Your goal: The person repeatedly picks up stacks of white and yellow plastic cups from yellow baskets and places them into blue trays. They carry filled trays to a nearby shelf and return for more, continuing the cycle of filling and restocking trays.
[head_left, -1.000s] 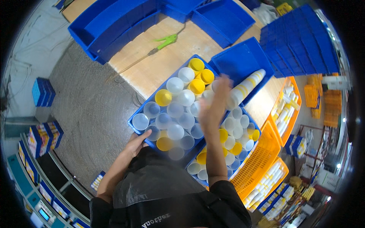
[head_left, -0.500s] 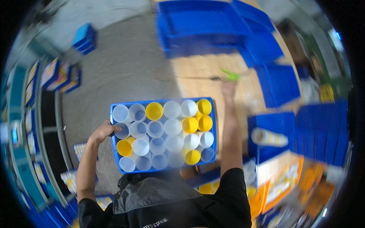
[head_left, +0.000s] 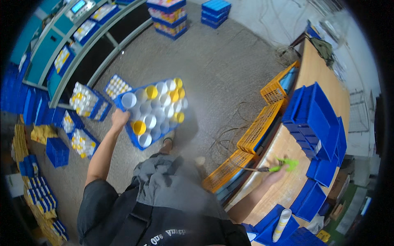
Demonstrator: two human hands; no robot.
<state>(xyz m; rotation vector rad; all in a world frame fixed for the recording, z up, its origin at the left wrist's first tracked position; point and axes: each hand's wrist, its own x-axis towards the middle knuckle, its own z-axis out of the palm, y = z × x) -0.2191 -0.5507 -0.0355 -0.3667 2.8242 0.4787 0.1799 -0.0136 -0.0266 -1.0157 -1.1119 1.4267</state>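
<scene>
My left hand (head_left: 120, 117) grips the near left corner of a shallow blue tray (head_left: 134, 138), held tilted over the floor. Round cups stand mouth-up in rows inside it, mostly white or translucent, such as the corner cup (head_left: 129, 100), with several yellow cups (head_left: 151, 92) among them. Over the wooden table on the right, my right hand (head_left: 274, 176) is closed around a bright green air blow gun (head_left: 290, 165), a little blurred. A thin hose (head_left: 245, 168) runs from the gun's left end past the table edge.
Blue bins (head_left: 318, 123) line the table's far side. Orange baskets (head_left: 248, 135) stand along its left edge, near loose hose coils. A stack of cups (head_left: 282, 225) lies in a blue bin, lower right. Blue trays of cups (head_left: 83, 100) stand on the floor left, beside a teal machine (head_left: 61, 30).
My view has turned left, showing more floor. The cup tray has swung out to my left and tilted, away from the table. The air blow gun stays in my right hand over the table.
</scene>
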